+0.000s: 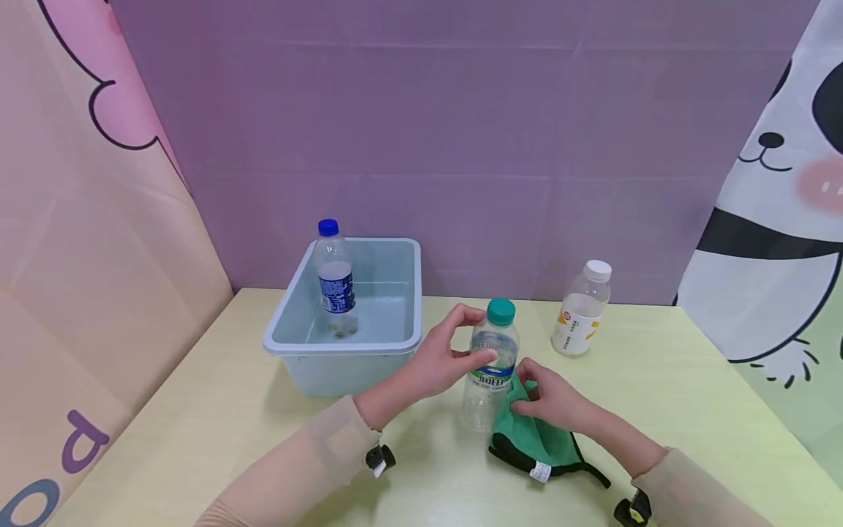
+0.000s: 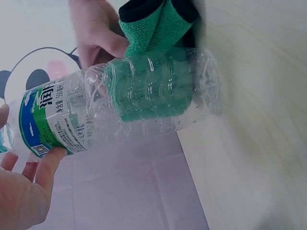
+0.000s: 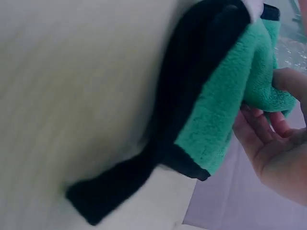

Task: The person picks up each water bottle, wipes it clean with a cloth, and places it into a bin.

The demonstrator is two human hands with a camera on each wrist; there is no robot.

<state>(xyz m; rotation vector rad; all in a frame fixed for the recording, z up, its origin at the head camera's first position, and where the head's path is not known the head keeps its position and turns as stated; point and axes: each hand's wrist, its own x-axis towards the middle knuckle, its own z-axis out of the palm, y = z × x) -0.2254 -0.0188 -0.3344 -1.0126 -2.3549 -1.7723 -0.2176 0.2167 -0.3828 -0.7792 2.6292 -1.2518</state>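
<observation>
My left hand grips a clear plastic bottle near its shoulder, thumb and fingers on either side. The bottle stands upright on the table with a teal cap and a blue-and-green label. Just to its right, my right hand pinches a green cloth with a black border and a white tag. In the left wrist view the cloth lies against the far side of the bottle and shows through it. The right wrist view has the cloth's folds bunched between thumb and fingers.
A pale blue plastic bin stands at the left, holding a bottle with a blue cap. A white-capped bottle stands at the back right of the table. A purple backdrop rises behind the table.
</observation>
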